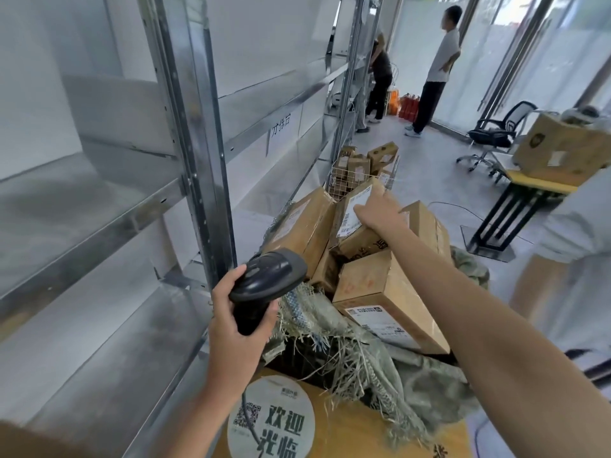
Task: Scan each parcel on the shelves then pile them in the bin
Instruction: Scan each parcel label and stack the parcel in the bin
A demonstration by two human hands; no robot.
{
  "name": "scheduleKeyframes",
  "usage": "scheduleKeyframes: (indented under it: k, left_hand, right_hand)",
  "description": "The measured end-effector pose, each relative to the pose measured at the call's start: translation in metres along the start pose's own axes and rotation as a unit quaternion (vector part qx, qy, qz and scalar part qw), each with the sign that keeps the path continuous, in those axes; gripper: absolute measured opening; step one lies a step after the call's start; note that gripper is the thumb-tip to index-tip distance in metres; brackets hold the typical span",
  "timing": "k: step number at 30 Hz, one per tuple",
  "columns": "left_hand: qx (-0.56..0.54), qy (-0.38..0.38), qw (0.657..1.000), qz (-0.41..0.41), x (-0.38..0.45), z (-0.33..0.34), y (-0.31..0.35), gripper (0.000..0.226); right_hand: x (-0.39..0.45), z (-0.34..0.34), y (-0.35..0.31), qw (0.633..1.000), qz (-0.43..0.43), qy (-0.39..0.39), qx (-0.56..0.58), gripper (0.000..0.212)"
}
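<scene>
My left hand (233, 320) grips a dark handheld scanner (264, 280) by its handle, low and left of the bin. My right hand (380, 211) reaches forward and holds a cardboard parcel with a white label (355, 209) on top of the pile, fingers round its far edge. Several brown cardboard parcels (383, 292) are heaped in the bin, which is lined with a frayed grey-green woven sack (350, 345). The metal shelves (109, 206) on my left show no parcels.
A wire basket of small boxes (360, 166) stands beyond the bin. Two people stand at the far end by the shelves and glass wall. An office chair (496, 133) and a desk with a large box (562, 150) are right. A person in white stands close on my right.
</scene>
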State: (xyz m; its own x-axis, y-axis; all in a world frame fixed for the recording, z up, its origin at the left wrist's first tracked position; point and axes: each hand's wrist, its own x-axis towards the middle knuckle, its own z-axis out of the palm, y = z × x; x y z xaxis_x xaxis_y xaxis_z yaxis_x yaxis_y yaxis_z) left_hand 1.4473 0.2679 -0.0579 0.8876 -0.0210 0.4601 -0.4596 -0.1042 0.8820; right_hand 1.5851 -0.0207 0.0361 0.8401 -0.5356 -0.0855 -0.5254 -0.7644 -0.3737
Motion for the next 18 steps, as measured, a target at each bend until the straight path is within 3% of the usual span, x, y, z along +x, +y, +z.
scheduleKeyframes:
  k: [4,9,18]
  left_hand:
    - [0.011,0.016,1.0,-0.005,-0.001,-0.011,0.005,0.091]
    - [0.047,0.052,0.997,0.025,-0.013,-0.038,0.011,0.094]
    - [0.095,0.167,0.981,0.008,-0.08,-0.129,0.017,0.077]
  right_hand:
    - [-0.017,0.006,-0.021,0.99,-0.104,0.092,-0.022,0.067]
    - [-0.064,0.038,-0.076,0.96,-0.245,0.136,-0.006,0.063]
    - [-0.211,0.144,-0.157,0.901,-0.429,0.035,0.049,0.059]
